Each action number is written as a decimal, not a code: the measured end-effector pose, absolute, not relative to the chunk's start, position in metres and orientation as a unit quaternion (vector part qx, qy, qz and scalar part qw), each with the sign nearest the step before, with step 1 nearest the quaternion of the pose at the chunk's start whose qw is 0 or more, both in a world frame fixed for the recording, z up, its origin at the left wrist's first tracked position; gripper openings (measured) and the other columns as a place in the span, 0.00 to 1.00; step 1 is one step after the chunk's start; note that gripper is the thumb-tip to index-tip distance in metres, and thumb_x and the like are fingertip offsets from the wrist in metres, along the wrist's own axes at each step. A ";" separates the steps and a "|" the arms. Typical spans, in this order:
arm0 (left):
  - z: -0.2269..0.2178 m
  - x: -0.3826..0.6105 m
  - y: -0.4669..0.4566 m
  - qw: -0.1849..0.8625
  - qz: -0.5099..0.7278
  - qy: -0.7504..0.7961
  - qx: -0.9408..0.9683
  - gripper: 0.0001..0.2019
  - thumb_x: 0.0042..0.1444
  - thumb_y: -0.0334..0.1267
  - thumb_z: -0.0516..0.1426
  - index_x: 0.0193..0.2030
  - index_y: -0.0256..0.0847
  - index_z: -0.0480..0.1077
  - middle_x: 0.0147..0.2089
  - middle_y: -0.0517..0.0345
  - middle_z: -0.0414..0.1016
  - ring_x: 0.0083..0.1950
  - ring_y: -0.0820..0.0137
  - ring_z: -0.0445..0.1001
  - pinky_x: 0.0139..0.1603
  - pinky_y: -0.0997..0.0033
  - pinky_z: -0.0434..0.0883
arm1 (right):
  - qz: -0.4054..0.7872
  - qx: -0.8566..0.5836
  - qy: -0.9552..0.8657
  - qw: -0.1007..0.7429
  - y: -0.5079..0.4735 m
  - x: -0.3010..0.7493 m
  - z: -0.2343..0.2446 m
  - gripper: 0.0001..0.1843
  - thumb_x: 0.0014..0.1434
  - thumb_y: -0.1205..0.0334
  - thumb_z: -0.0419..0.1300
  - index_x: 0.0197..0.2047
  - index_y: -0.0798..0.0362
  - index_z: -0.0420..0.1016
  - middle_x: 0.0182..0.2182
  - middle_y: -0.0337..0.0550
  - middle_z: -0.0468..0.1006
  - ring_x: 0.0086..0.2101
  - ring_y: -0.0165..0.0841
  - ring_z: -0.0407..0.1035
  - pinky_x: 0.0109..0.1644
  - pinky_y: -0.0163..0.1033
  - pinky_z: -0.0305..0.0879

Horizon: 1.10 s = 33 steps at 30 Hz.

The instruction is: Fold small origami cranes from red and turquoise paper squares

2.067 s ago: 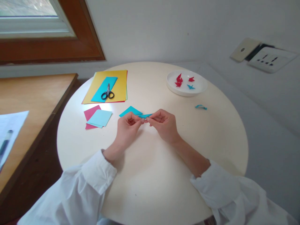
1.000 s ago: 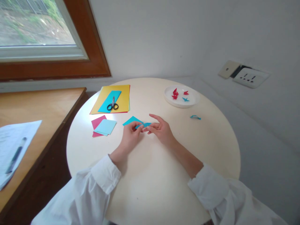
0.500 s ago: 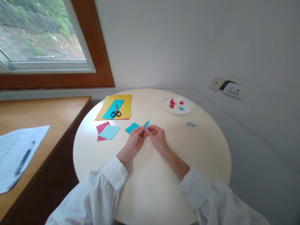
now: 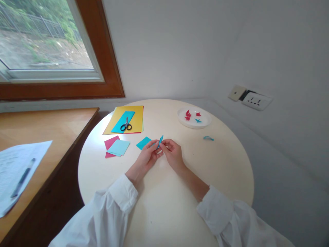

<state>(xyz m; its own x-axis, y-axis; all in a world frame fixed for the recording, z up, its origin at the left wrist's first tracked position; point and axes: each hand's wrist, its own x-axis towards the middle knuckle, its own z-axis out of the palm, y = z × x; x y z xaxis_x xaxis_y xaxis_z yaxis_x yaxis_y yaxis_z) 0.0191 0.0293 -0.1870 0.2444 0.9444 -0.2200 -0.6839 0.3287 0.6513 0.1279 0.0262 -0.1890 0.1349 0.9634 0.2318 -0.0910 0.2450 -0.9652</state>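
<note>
Between my fingertips stands a small folded blue paper [image 4: 160, 140], narrow and pointed at its top. My left hand [image 4: 147, 155] pinches it from the left, and my right hand [image 4: 172, 153] closes on it from the right. My fingers cover its lower part. Just left of the hands, a blue paper square [image 4: 143, 142] lies on the table, partly behind my left fingers. Farther left are light blue squares [image 4: 118, 147] on top of pink squares [image 4: 110, 155].
A white plate [image 4: 182, 121] at the back right bears several small red and blue folded papers. Before it lies a curled blue strip [image 4: 208, 138]. Black-handled scissors [image 4: 126, 126] rest on coloured sheets [image 4: 137, 120]. A wooden desk [image 4: 77, 120] with a pen [image 4: 23, 178] stands left.
The two points of the blue folded paper, spread apart before, now show together as one narrow point. Both hands stay in nearly the same place; the view has shifted slightly.
</note>
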 end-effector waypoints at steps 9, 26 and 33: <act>-0.185 0.019 0.028 0.655 0.580 0.364 0.320 0.12 0.35 0.38 0.69 0.25 0.36 0.74 0.25 0.61 0.74 0.30 0.77 0.71 0.34 0.77 0.68 | 0.441 -0.431 -0.485 0.619 0.028 0.126 -0.195 0.08 0.45 0.57 0.62 0.27 0.53 0.71 0.23 0.37 0.73 0.25 0.29 0.67 0.32 0.36 0.67; -0.184 0.020 0.027 0.574 0.604 0.423 0.355 0.10 0.35 0.37 0.68 0.24 0.36 0.74 0.25 0.59 0.77 0.29 0.74 0.72 0.37 0.71 0.67 | 0.423 -0.431 -0.512 0.610 0.028 0.129 -0.193 0.06 0.47 0.59 0.60 0.27 0.53 0.71 0.24 0.37 0.73 0.25 0.28 0.67 0.31 0.35 0.66; -0.189 0.020 0.029 0.550 0.610 0.420 0.386 0.09 0.37 0.37 0.66 0.26 0.37 0.73 0.27 0.59 0.75 0.31 0.72 0.72 0.38 0.70 0.67 | 0.418 -0.438 -0.507 0.613 0.029 0.130 -0.195 0.07 0.46 0.58 0.61 0.27 0.52 0.73 0.26 0.39 0.75 0.29 0.31 0.70 0.33 0.36 0.68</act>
